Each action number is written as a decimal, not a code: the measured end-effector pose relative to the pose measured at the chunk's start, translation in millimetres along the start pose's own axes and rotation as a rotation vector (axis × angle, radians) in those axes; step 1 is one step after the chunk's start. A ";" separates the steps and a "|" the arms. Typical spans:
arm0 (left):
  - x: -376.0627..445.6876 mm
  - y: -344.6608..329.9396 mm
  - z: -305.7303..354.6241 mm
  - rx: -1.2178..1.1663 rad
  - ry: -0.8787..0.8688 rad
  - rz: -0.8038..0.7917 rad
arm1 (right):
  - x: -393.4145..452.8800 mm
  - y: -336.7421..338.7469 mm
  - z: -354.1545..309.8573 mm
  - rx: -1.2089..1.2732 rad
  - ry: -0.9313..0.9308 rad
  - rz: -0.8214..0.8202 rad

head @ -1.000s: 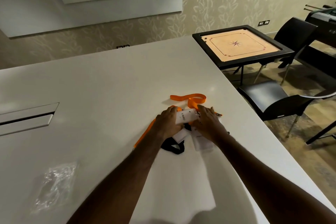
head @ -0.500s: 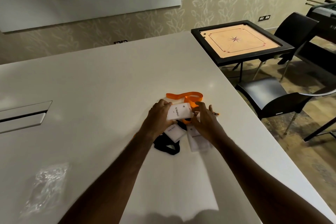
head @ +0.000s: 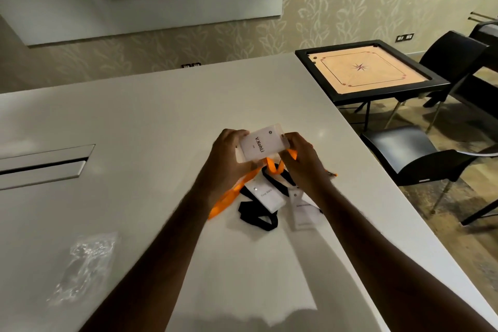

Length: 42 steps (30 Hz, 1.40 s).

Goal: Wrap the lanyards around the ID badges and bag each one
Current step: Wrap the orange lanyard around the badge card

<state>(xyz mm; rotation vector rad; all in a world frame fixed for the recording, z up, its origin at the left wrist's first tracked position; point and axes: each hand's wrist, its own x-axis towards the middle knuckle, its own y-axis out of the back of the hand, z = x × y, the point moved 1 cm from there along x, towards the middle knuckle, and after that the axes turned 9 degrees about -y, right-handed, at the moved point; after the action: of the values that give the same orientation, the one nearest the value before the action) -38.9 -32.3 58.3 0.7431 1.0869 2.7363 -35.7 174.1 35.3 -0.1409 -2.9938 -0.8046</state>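
The lettering on the two badges lying on the worktop (head: 134, 116) was too blurred to be read, and part of the orange lanyard (head: 229, 195) was hidden beneath the wrists. The white ID badge (head: 262, 143) was held raised above the worktop, gripped at one end by the left hand (head: 229, 159) and pinched at the other by the right hand (head: 300, 159). Clear bags (head: 83, 264) lay well apart, to the left.
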 end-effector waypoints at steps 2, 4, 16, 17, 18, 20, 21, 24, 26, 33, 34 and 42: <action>-5.9 14.8 0.7 -0.096 0.057 0.008 | -2.0 -4.7 -14.7 0.040 0.025 -0.010; -12.4 29.4 1.7 -0.216 0.115 0.010 | -5.9 -9.5 -29.8 0.052 0.068 -0.028; -50.8 82.9 -6.4 -0.824 0.304 0.261 | -25.3 -46.3 -93.3 0.081 0.213 -0.049; -54.5 87.6 -8.7 -0.865 0.305 0.279 | -25.1 -52.0 -95.6 0.089 0.208 -0.049; -58.1 91.8 -10.6 -0.908 0.308 0.293 | -25.0 -57.5 -97.6 0.106 0.203 -0.061; -64.5 98.9 -14.3 -0.974 0.316 0.312 | -24.9 -68.5 -100.9 0.158 0.185 -0.099; -67.4 102.3 -16.5 -0.993 0.321 0.320 | -25.5 -74.3 -102.1 0.190 0.167 -0.113; -74.2 112.2 -24.4 -1.021 0.332 0.344 | -29.9 -90.7 -103.4 0.368 0.065 -0.133; -77.5 117.4 -29.0 -1.016 0.340 0.378 | -35.8 -99.7 -101.4 0.498 0.003 -0.152; -86.1 118.9 -47.5 -0.892 0.372 0.531 | -59.2 -129.7 -93.9 0.381 -0.034 -0.168; -87.6 118.1 -49.9 -0.883 0.379 0.544 | -62.7 -133.5 -94.2 0.315 -0.015 -0.175; -96.0 112.1 -59.3 -0.879 0.426 0.612 | -87.4 -145.8 -107.0 -0.132 0.114 -0.317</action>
<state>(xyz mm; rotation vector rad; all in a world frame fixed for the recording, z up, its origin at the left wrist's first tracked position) 25.8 -177.7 57.6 0.3775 -0.4811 3.4641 38.6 -12.0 49.9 0.3724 -2.8924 -0.9987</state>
